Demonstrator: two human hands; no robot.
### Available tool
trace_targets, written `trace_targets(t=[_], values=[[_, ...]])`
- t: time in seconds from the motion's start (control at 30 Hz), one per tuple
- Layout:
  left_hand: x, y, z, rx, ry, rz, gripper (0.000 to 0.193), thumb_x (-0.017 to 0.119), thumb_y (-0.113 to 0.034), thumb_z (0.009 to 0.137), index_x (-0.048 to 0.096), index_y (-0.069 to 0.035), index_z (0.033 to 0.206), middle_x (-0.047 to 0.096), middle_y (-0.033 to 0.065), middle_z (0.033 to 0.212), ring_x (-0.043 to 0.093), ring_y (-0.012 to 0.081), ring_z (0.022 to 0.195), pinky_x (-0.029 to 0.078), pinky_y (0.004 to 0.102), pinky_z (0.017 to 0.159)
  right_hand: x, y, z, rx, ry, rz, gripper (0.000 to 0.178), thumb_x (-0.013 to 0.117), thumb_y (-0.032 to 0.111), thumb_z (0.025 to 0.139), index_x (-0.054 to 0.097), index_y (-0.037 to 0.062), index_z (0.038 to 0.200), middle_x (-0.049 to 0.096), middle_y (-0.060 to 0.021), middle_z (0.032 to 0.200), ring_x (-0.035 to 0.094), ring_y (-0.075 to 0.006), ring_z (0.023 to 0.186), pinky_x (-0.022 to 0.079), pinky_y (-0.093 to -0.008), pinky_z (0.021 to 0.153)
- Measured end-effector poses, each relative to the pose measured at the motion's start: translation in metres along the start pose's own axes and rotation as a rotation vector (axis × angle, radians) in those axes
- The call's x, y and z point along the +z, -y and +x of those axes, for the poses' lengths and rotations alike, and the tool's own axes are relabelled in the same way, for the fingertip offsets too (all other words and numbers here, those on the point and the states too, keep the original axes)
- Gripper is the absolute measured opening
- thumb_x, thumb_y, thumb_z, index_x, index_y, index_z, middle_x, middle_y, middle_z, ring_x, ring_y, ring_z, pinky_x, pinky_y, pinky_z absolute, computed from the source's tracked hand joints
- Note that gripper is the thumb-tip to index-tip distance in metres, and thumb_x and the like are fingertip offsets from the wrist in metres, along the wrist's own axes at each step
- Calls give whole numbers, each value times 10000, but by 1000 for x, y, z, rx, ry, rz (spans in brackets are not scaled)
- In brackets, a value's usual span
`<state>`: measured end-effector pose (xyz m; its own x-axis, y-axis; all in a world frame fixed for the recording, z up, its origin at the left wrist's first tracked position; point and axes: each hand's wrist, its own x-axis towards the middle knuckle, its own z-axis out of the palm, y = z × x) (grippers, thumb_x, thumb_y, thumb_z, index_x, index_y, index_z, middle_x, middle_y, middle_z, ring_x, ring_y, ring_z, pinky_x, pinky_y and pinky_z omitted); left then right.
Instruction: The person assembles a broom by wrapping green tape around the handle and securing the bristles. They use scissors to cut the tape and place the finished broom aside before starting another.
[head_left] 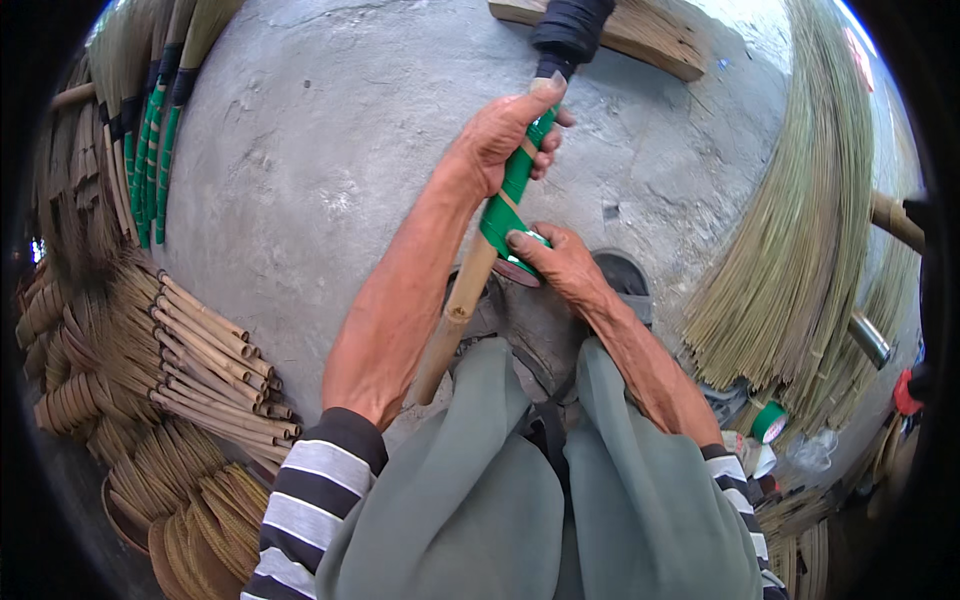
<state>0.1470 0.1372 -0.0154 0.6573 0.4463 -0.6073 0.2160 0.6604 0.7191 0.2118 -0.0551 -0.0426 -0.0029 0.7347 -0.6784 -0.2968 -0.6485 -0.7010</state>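
Note:
A bamboo broom handle (458, 312) slants from above my lap up toward the far side, where black wrapping (570, 35) covers it. Green tape (515, 180) winds round its middle in a spiral, with narrow strips of bare bamboo showing between turns. My left hand (508, 135) is closed round the taped part, just below the black wrapping. Lower down, my right hand (562, 262) grips a roll of green tape (518, 270) against the handle, thumb on top. The roll is joined to the wound tape. The broom's far end lies out of view.
Finished brooms with green-striped handles (155, 165) lean at the far left. Bundled bamboo handles (205, 350) and coiled straw (185, 500) lie at the left. Long broom straw (790, 230) hangs at the right, above another green tape roll (768, 422). A wooden block (645, 38) rests on the concrete floor (290, 130).

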Motion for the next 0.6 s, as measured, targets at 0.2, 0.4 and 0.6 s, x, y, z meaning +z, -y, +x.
trace_targets(t=[0.2,0.4,0.6], values=[[8,6,-6,171,-457,813,611,775,-599,947,681,-19,1113,725,84,843,689,165,703,549,342,653,-4,1,4,-131,-97,-181,485,786,504,976,753,20,964,637,1,760,528,-88,710,458,-331,641],[-1,6,-5,-17,-33,-73,573,712,-627,1000,660,-63,1087,639,18,776,538,101,576,462,296,520,-3,5,-4,-89,-19,47,476,801,483,981,709,37,844,588,17,743,493,-82,704,393,-322,609],[1,11,-8,-45,-155,259,654,698,-672,984,669,-39,1142,645,19,754,560,112,575,483,292,540,-10,3,-2,-117,-48,-141,474,817,486,965,694,52,821,540,31,720,459,-81,690,368,-312,598]])
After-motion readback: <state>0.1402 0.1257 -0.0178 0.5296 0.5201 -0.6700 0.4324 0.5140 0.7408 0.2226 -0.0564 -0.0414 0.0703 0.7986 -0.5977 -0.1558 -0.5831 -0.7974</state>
